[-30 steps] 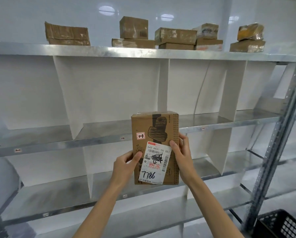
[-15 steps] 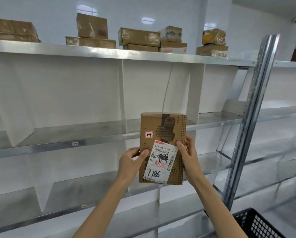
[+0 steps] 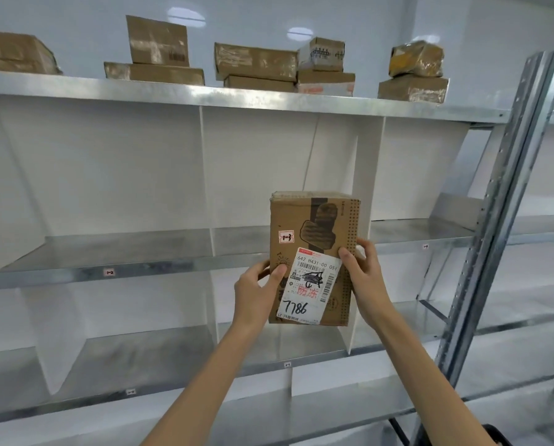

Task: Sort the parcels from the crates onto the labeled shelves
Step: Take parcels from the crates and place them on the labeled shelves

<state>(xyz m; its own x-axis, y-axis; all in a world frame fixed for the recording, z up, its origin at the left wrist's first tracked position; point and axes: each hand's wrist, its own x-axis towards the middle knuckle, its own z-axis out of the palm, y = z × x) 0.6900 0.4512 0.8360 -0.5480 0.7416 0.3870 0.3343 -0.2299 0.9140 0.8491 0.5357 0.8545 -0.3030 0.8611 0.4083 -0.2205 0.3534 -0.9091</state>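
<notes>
White wall, steel shelves (image 3: 204,98), taped boxes (image 3: 256,64) on the top tier. Shelf tag (image 3: 110,272) reads 1-2. Your left hand (image 3: 254,286) grips the brown parcel (image 3: 288,217), upright before the middle tier. It carries sticker 1-3 and a label (image 3: 307,284): 642 H431-00 051, handwritten 7786. Your right hand (image 3: 364,273) grips the opposite edge.

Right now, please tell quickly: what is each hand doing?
Left hand: grips the left edge of the cardboard parcel.
Right hand: grips the parcel's right edge.
</notes>
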